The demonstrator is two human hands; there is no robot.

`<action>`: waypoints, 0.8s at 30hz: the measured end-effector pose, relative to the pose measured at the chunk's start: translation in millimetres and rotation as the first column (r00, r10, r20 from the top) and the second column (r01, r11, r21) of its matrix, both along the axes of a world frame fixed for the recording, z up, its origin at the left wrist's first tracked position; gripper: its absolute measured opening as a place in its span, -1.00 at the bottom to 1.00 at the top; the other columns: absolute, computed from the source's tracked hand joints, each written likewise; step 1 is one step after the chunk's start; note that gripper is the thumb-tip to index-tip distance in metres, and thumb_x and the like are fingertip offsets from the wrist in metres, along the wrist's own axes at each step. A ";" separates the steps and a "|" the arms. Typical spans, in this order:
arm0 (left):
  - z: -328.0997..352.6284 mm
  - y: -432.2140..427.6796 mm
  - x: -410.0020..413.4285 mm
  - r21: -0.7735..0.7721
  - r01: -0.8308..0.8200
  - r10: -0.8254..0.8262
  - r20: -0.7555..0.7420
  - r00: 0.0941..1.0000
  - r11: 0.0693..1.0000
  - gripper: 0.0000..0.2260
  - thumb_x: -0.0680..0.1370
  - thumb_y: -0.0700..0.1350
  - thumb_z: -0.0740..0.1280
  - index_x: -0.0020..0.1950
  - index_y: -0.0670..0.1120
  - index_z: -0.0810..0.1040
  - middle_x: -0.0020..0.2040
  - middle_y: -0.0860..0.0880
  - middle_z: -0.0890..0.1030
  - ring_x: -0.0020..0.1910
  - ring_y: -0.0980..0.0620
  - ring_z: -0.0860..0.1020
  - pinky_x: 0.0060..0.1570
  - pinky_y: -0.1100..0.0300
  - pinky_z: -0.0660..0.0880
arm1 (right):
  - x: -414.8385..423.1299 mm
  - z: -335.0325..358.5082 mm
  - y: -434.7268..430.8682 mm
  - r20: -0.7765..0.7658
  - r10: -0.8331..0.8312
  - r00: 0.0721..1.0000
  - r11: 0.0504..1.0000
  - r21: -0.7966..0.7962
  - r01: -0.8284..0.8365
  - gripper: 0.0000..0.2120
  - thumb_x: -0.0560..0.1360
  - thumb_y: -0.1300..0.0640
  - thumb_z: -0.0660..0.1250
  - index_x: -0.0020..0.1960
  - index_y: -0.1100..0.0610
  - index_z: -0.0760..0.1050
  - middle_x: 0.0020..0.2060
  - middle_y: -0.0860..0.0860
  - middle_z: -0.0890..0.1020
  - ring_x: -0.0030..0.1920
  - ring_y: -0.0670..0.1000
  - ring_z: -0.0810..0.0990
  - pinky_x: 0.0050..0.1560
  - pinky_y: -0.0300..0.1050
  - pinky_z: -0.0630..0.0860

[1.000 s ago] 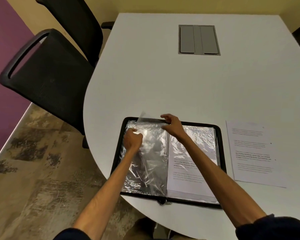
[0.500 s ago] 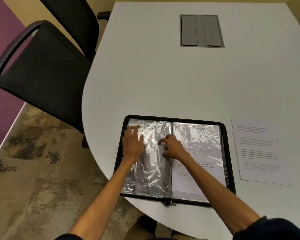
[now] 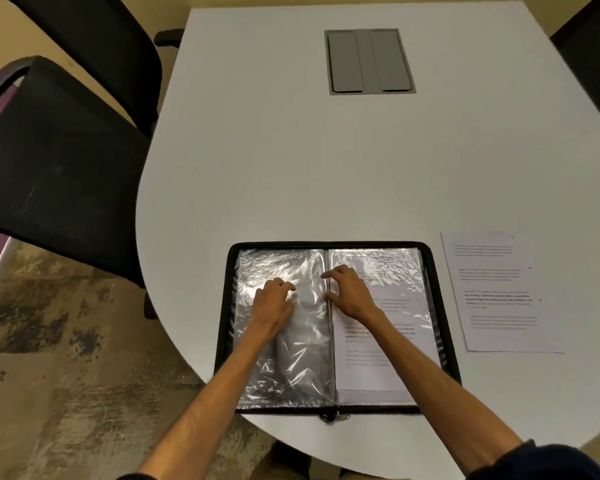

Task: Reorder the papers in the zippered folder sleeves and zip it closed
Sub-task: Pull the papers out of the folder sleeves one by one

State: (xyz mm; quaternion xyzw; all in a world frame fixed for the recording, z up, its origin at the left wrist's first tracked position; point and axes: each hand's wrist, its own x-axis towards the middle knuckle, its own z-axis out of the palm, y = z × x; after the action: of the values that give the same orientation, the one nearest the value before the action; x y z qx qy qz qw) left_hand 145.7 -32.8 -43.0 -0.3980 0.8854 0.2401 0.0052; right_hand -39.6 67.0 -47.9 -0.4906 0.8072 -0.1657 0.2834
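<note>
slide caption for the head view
Left hand and right hand rest on sleeves of the open zippered folder, a printed sheet alongside

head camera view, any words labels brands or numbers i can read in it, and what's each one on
Loose white printed sheet on the white table: paragraphs of print, some bold, too blurred to read.
White printed page in the right clear sleeve of the black zippered folder: print, too blurred to read.
Folder, grey table hatch, black mesh chairs: no label or brand visible.
</note>
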 end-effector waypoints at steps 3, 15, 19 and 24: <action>12.4 3.0 -25.8 0.012 0.012 -0.011 -0.077 0.997 1.000 -0.71 0.58 -0.15 0.29 0.30 -0.05 0.55 0.18 -0.08 0.58 0.08 -0.07 0.55 0.09 0.06 0.44 | -28.7 4.0 15.0 -0.032 -0.125 0.992 0.992 -0.009 0.125 -0.59 0.51 0.04 0.38 0.34 0.04 0.46 0.30 0.08 0.47 0.31 0.11 0.43 0.28 0.04 0.38; 6.3 20.3 -132.2 0.097 0.231 -0.229 -0.032 0.973 0.968 -0.45 0.63 -0.07 0.27 0.58 -0.07 0.15 0.55 -0.09 0.23 0.53 -0.07 0.15 0.46 -0.14 0.14 | -125.8 0.7 67.7 -0.205 -0.202 0.958 0.972 0.076 0.221 -0.39 0.46 0.10 0.44 0.45 0.16 0.33 0.40 0.12 0.40 0.39 0.13 0.38 0.35 0.03 0.37; -3.9 28.0 -145.3 0.136 0.260 -0.265 0.024 0.964 0.956 -0.40 0.64 -0.11 0.23 0.61 -0.07 0.03 0.60 -0.09 0.09 0.58 -0.05 0.00 0.52 -0.20 -0.05 | -133.9 -6.9 73.1 -0.242 -0.135 0.961 0.983 0.090 0.161 -0.37 0.45 0.09 0.44 0.46 0.13 0.33 0.34 0.10 0.47 0.31 0.12 0.44 0.30 0.00 0.38; -11.3 35.3 -146.0 0.095 0.214 -0.216 0.003 0.976 0.972 -0.53 0.62 -0.20 0.20 0.54 -0.11 0.22 0.46 -0.12 0.37 0.48 -0.09 0.25 0.48 -0.14 0.07 | -137.5 -9.3 72.4 -0.277 -0.097 0.956 0.993 0.039 0.112 -0.38 0.44 0.07 0.45 0.45 0.05 0.33 0.22 0.04 0.53 0.27 0.09 0.44 0.30 0.04 0.30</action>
State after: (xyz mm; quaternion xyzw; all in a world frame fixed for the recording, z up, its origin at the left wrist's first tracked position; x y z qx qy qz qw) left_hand -0.3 2.5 -54.3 -0.3007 0.9109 0.2771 0.0559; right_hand -177.1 139.3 -57.2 -0.4577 0.8677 -0.0888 0.1726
